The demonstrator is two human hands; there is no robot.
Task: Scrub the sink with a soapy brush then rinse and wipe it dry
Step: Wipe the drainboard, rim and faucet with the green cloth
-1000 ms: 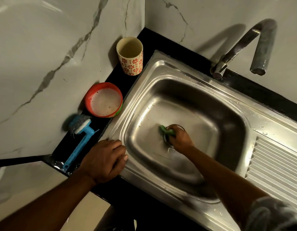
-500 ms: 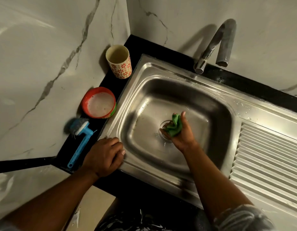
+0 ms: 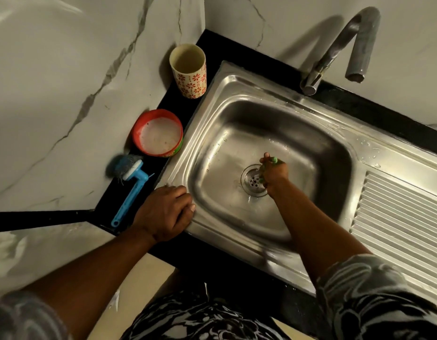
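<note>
A stainless steel sink (image 3: 237, 99) fills the middle of the view, with a round drain (image 3: 251, 180) in its basin floor. My right hand (image 3: 274, 171) is down in the basin beside the drain and grips a green cloth (image 3: 274, 160), of which only small bits show between the fingers. My left hand (image 3: 163, 212) rests on the sink's left rim with its fingers curled over the edge. A blue-handled brush (image 3: 131, 190) with grey bristles lies on the black counter, left of the sink.
A red bowl (image 3: 158, 133) of soapy liquid and a flowered cup (image 3: 188, 69) stand on the black counter strip by the marble wall. A metal tap (image 3: 347, 42) arches over the back rim. The ribbed drainboard (image 3: 399, 229) lies at the right.
My right hand has turned over and closed around the green cloth, which showed plainly before and is now mostly hidden. It sits to the right of the drain. The left hand stays on the rim.
</note>
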